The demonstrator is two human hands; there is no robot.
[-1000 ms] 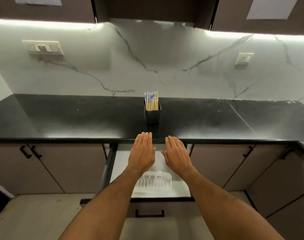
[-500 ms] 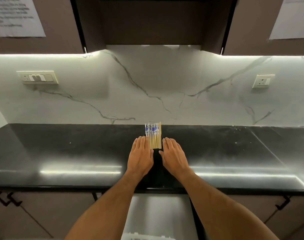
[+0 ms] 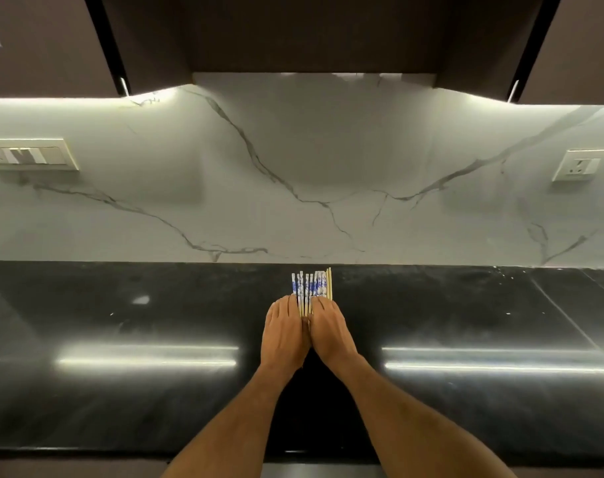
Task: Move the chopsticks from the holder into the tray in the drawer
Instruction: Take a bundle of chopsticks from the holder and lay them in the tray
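Observation:
A bundle of several chopsticks point(image 3: 310, 286), pale wood with blue-and-white patterned tops, stands upright at the back of the black countertop point(image 3: 121, 322). My left hand point(image 3: 285, 331) and my right hand point(image 3: 331, 334) press in side by side from the front. Their fingers curl around the lower part of the bundle, left hand on its left side, right hand on its right. The holder is hidden behind my hands. Only a grey sliver of the open drawer point(image 3: 319, 470) shows at the bottom edge, and the tray is out of view.
A white marble backsplash point(image 3: 293, 167) rises right behind the chopsticks. It carries a switch panel point(image 3: 30, 155) at the left and a socket point(image 3: 581, 165) at the right. Dark upper cabinets point(image 3: 310, 32) hang overhead.
My view has lifted from the open drawer to the countertop. Both hands have moved forward from over the drawer and closed in together around the chopsticks.

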